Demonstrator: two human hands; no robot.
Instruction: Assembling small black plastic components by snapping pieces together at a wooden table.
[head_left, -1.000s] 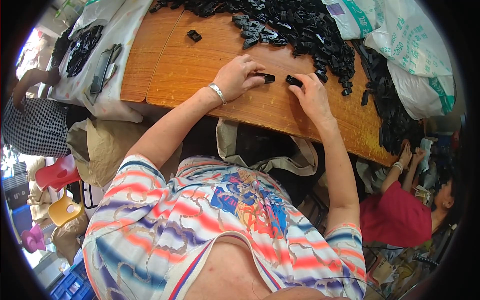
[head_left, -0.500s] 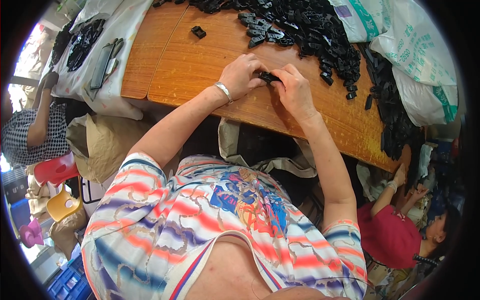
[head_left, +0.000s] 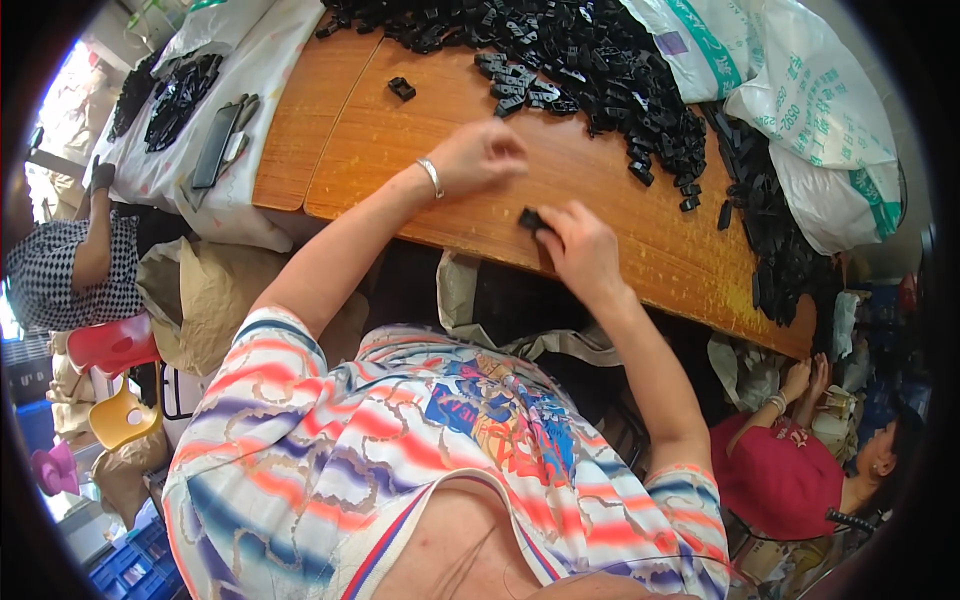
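While over the wooden table (head_left: 620, 215), right hand (head_left: 578, 250) pinching a black plastic piece (head_left: 530, 219), left hand (head_left: 487, 155) loosely curled, empty

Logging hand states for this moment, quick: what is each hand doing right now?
Left hand: blurred, fingers curled above the wooden table; whether it holds anything cannot be told.
Right hand: closed on a small black plastic part.

Bare wooden table (head_left: 380, 120) lies open left of the hands; heaped black parts (head_left: 600, 60) block the far edge.
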